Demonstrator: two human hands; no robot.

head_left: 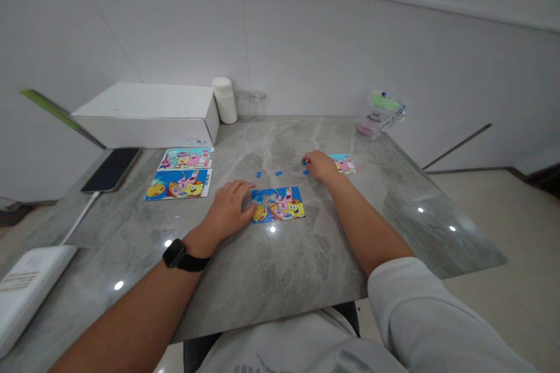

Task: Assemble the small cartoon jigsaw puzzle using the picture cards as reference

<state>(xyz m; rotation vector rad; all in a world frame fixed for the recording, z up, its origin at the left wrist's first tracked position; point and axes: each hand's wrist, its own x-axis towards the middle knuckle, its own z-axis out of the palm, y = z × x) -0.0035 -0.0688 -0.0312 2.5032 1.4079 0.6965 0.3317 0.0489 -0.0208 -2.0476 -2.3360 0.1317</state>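
Note:
A small jigsaw puzzle (289,204) with a blue cartoon picture lies in front of me, with a gap at its upper left. My left hand (230,207) rests flat at the puzzle's left edge, thumb and fingertips beside it, fingers stretched out. Farther back on the right, my right hand (321,166) pinches a small blue puzzle piece (304,162) at the fingertips. Just under those fingers lies another loose piece (305,173). Two more blue pieces (279,173) sit behind the puzzle. A second, pink-and-blue puzzle (349,164) is partly covered by my right hand.
Two picture cards (179,185) lie at left, near a phone (112,170) and a white cabled device (37,280). Along the wall stand a white box (146,116), a white bottle (224,101) and two clear glasses (258,106). A plastic bag (380,115) sits at the back right.

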